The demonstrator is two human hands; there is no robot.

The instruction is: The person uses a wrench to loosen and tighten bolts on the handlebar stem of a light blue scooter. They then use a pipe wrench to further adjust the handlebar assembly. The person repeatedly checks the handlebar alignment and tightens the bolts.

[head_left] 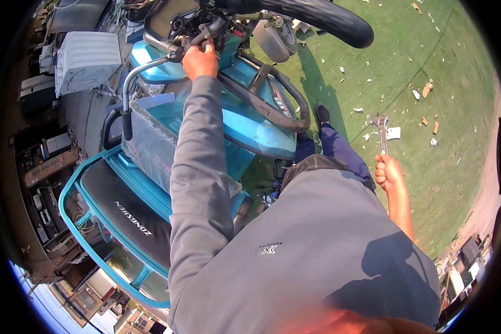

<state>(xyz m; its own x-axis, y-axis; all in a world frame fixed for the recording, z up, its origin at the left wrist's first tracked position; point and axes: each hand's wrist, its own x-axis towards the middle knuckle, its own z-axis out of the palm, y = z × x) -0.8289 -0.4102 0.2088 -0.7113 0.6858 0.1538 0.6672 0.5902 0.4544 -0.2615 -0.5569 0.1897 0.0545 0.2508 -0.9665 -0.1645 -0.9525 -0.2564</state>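
My left hand (pixel 200 62) reaches up in a grey sleeve and is closed around the dark fittings on the handlebar (pixel 199 34) of a teal three-wheeled vehicle (pixel 253 133). A thick black padded bar or grip (pixel 317 16) sticks out above it. My right hand (pixel 388 171), held out to my right over the green ground, grips a metal wrench (pixel 382 133) by its handle, jaw end upward. The vehicle has a seat covered in clear plastic (pixel 150 139) and a black padded backrest (pixel 117 200) in a teal tubular frame.
My legs and shoe (pixel 323 113) are beside the vehicle on green turf (pixel 428 183) strewn with scraps. A white crate-like box (pixel 86 61) stands to the left among dark clutter. A round wheel or mirror-like part (pixel 273 42) is beyond the handlebar.
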